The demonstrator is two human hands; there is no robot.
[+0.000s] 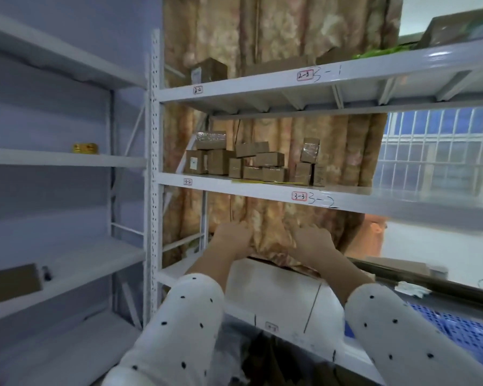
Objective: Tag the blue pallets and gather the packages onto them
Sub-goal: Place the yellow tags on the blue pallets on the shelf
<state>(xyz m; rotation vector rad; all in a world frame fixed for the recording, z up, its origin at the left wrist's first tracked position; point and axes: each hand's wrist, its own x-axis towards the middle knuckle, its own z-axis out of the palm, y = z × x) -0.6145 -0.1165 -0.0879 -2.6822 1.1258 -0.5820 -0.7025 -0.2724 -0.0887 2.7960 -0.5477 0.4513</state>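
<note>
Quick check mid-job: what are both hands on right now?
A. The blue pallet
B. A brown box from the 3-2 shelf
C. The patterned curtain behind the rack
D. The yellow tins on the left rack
C: the left hand and right hand both bunch the patterned curtain above a white box.

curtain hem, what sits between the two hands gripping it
In the head view, only bunched curtain spans between the left hand and right hand; a white box sits just below.

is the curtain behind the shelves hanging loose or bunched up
Bunched at the bottom: both hands, left hand and right hand, grip the curtain hem and gather it above a white box.
</note>
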